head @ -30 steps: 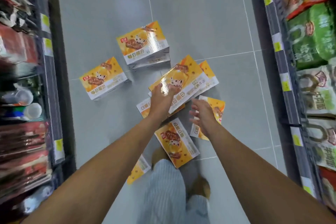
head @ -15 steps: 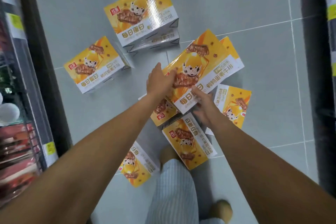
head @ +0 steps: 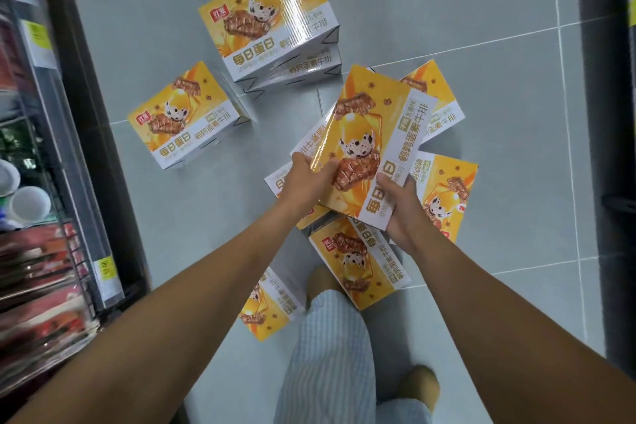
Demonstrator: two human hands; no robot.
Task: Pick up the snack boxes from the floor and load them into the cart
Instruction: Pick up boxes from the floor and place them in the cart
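Note:
Several yellow-and-white snack boxes lie scattered on the grey tile floor. I hold one snack box (head: 371,134) tilted above the pile, with my left hand (head: 306,179) gripping its near left corner and my right hand (head: 401,213) gripping its near right corner. Under it lie a box (head: 354,262) by my foot, one (head: 447,196) to the right and one (head: 437,103) behind. A stack of two boxes (head: 268,21) stands farther off, a single box (head: 179,113) lies to the left, and another (head: 268,306) sits near my left leg. No cart is in view.
A shop shelf (head: 44,182) full of packaged goods runs along the left edge. A dark shelf base (head: 605,113) borders the right. My striped trouser leg (head: 330,354) and shoes (head: 420,385) stand at the bottom centre of the aisle.
I have bent lower towards the pile. Both hands have closed on the top box, and it has tilted up off the boxes beneath it.

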